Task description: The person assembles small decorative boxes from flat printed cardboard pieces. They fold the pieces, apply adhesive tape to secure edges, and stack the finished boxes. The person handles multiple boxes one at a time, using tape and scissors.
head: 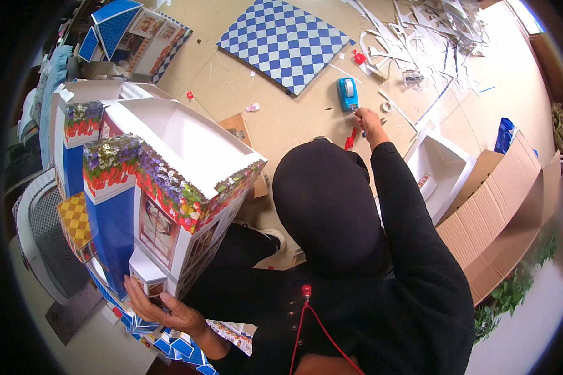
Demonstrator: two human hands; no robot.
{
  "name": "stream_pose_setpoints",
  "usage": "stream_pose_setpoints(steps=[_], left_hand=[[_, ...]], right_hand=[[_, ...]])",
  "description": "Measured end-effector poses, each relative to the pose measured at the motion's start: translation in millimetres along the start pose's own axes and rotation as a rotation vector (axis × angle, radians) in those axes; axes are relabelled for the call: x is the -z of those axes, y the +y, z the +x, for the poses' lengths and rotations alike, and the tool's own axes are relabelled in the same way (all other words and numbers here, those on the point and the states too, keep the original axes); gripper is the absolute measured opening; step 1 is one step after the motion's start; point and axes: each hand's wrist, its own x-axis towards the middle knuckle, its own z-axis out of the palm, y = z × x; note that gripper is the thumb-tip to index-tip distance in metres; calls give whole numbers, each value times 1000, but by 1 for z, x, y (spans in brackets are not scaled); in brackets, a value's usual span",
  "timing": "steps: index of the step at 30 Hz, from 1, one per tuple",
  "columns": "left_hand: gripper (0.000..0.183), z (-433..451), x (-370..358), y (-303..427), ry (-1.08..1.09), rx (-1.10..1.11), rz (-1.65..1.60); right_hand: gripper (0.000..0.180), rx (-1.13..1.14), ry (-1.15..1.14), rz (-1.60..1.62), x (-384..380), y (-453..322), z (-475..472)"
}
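Note:
My left hand (162,309) cups the lower end of a printed cardboard model house (173,225), its fingers and thumb around a small white box-like bay. The house leans on my left side, with printed flowers along its rim and an open white inside. My right hand (371,125) reaches out to the floor. Its fingertips are drawn together at the front end of a blue tape dispenser (347,93); whether tape is between them is too small to tell. Beside that hand lies a red-handled tool (351,139), partly hidden.
A blue-and-white checkered board (284,44) lies ahead. Paper offcuts (427,37) are heaped at the upper right. A white tray-like box (438,166) and a corrugated carton (492,206) stand to the right. Another blue-roofed model (136,37) and a mesh-backed chair (47,229) are left.

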Motion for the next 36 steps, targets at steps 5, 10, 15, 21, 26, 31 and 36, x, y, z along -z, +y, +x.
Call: stream_pose_setpoints(steps=[5, 10, 15, 21, 26, 31, 36], left_hand=[[49, -3, 0, -2, 2, 17, 1], [49, 1, -1, 3, 1, 19, 7], [50, 0, -1, 6, 5, 13, -16], [49, 3, -2, 17, 26, 110, -122], [54, 12, -16, 4, -9, 126, -120], [53, -9, 9, 10, -71, 201, -19], [54, 0, 11, 7, -64, 169, -64]], right_hand=[[14, -2, 73, -1, -15, 0, -14], [17, 33, 27, -45, -1, 9, -3], [21, 115, 197, -122, -9, 7, -5], [37, -20, 86, -200, 2, 19, 16], [18, -70, -55, -19, 65, 80, 124], [18, 78, -189, -701, -5, 71, 43], [17, 132, -450, -115, -59, -88, -64]])
